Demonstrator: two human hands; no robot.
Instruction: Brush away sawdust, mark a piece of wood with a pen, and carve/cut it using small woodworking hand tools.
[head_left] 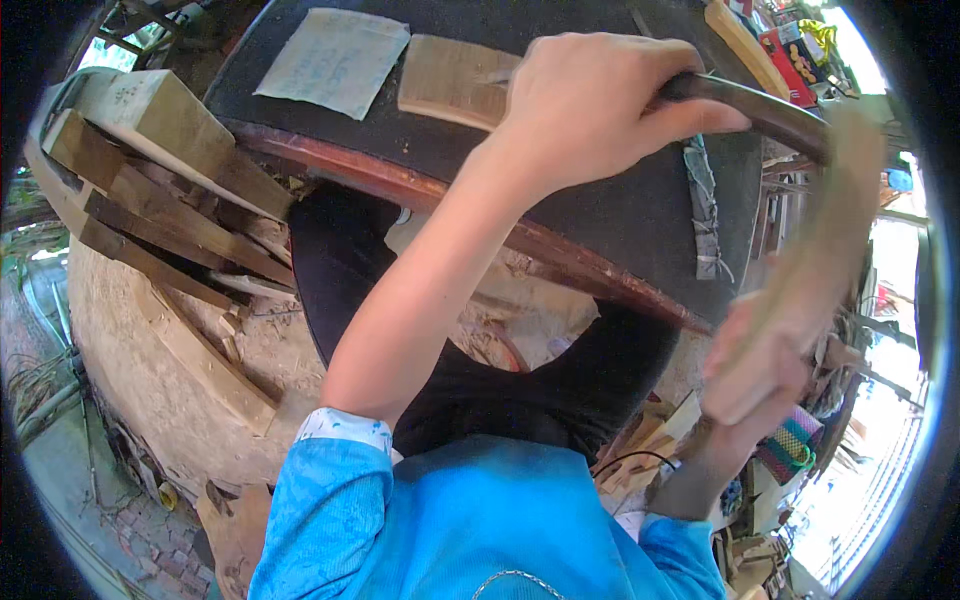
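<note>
My left hand [610, 110] reaches across the dark tabletop [580, 220], its fingers closed round one end of a dark, slightly curved bar [785, 122]. The bar runs right to meet a long wooden piece [850, 200], smeared by motion; whether the two are joined, I cannot tell. Low on the right, my right hand [755, 380] is blurred too, and its fingers wrap the lower end of that wooden piece. A flat wooden block [455, 80] lies on the tabletop, partly behind my left hand. Right of my left forearm lies a worn grey strip [702, 200].
A whitish square sheet [335, 60] lies at the table's far left. The reddish wooden edge [340, 160] faces me. Thick timber pieces [160, 190] are bundled at left; a loose slat [205, 355] is below. A woven pink-green basket [790, 445] stands at right.
</note>
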